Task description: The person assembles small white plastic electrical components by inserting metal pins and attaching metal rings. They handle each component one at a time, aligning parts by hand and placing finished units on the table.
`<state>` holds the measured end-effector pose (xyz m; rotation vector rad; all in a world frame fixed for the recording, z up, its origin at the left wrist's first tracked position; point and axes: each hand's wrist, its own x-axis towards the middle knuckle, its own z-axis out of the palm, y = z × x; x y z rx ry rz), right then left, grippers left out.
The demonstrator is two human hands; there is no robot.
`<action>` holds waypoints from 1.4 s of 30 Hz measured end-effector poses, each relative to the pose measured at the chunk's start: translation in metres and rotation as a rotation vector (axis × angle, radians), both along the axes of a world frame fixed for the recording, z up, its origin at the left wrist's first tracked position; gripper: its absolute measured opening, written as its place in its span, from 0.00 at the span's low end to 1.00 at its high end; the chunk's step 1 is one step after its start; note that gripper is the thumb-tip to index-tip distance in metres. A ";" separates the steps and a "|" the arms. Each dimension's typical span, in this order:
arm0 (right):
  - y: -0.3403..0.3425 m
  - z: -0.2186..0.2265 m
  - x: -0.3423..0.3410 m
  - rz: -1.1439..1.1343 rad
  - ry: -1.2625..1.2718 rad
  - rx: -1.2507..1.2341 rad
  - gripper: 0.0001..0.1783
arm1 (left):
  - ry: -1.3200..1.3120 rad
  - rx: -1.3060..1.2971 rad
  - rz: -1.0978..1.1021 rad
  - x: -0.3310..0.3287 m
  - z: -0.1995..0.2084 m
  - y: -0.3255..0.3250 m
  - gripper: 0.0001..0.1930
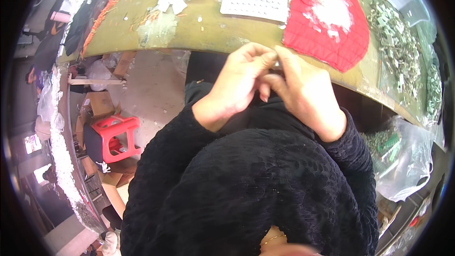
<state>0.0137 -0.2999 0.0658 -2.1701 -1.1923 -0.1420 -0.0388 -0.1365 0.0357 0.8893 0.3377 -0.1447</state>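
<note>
White pieces (329, 5) on our red cloth (350, 51) seem left, none clearly finished. Beside it, left hand (237, 81) and right hand (310, 90) pinch something tiny (278, 66).

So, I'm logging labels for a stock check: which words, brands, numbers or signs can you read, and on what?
None can be read.
White tray: no legible lettering.
Heaped small pieces: too small to tell.
Clear bag: too blurred to tell.
Between left hand and right hand: too small or hidden.
</note>
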 end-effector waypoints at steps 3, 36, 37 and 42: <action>-0.014 0.000 0.015 -0.088 -0.028 0.067 0.13 | -0.161 -0.013 -0.056 0.008 0.006 0.010 0.11; 0.097 0.011 0.055 0.296 0.269 0.164 0.21 | -0.470 0.012 0.078 0.018 0.005 0.105 0.31; 0.098 0.013 0.055 0.324 0.368 0.182 0.20 | -0.474 0.025 0.142 0.019 -0.002 0.098 0.24; 0.099 0.019 0.076 0.292 0.161 0.066 0.18 | -0.317 -0.205 0.215 0.014 -0.017 0.105 0.13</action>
